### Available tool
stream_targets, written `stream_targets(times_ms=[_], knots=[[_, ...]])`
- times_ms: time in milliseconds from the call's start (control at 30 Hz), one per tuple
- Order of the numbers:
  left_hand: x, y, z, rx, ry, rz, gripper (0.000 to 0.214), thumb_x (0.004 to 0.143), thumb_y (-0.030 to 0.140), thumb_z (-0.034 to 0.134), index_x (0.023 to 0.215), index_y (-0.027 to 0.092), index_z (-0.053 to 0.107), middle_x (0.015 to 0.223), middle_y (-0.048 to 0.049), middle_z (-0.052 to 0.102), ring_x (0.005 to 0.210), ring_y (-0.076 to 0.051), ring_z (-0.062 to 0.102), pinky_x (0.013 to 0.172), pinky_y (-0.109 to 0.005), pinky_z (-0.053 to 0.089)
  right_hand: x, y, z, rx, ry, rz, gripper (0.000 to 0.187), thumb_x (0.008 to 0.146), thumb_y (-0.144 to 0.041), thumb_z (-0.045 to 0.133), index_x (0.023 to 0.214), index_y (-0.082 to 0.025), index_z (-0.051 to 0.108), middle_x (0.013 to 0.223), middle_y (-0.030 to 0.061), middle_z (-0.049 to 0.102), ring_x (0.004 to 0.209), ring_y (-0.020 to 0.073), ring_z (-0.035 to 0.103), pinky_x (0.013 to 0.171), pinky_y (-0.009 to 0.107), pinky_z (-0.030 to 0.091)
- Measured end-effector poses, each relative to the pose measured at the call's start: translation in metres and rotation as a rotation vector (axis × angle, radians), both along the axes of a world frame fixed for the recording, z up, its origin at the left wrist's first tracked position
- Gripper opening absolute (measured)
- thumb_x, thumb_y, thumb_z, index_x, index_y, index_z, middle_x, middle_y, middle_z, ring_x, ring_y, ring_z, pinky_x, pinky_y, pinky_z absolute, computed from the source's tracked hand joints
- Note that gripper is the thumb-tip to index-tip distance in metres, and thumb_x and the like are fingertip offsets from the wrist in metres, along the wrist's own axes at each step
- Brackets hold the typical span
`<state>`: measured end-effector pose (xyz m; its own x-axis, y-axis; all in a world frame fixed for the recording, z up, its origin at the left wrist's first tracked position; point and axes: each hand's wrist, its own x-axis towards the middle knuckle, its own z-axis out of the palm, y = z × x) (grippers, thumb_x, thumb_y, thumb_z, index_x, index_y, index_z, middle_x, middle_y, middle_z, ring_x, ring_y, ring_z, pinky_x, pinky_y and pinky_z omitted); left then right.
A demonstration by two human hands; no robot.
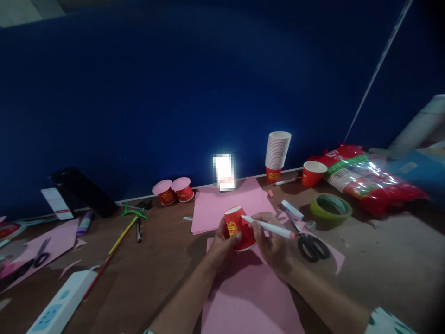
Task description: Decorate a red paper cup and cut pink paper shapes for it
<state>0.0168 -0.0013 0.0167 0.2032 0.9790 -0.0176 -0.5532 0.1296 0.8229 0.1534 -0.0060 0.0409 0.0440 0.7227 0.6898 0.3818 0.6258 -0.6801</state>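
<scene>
My left hand (pixel 222 243) is wrapped round the left side of a red paper cup (pixel 247 235) with yellow print. The cup is tilted, its narrow base up and its wider white rim down. Between the fingers of my right hand (pixel 273 246) is a white marker (pixel 274 227) with a pinkish-orange end. Its tip meets the cup's side near the base, and my right fingers are also close against the cup. Below both hands lies a pink paper sheet (pixel 250 297). Another stack of pink paper (pixel 208 213) lies just beyond the cup.
Two red cups with pink discs (pixel 181 184) stand left of a lit phone (pixel 224 172). Rightward are a cup stack (pixel 278 150), single cup (pixel 312 175), red plastic package (pixel 368 178), green tape roll (pixel 330 208) and black-handled scissors (pixel 313 247). A power strip (pixel 64 301) lies front left.
</scene>
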Motion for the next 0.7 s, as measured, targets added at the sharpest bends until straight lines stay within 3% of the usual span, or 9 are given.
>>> stream_targets(times_ms=[700], knots=[[-0.0007,0.0011,-0.0008,-0.004,-0.007,0.014,0.055,0.058,0.028,0.077,0.108,0.021,0.054,0.097,-0.0065,0.066,0.092,-0.025,0.061,0.089,-0.04,0.042,0.0004,0.0004,-0.0053,-0.033,-0.014,0.005,0.008,0.085,-0.017,0.047,0.085,-0.02,0.054,0.078,0.0059,0.059,0.073,0.0195,0.058,0.067,0.034,0.05]])
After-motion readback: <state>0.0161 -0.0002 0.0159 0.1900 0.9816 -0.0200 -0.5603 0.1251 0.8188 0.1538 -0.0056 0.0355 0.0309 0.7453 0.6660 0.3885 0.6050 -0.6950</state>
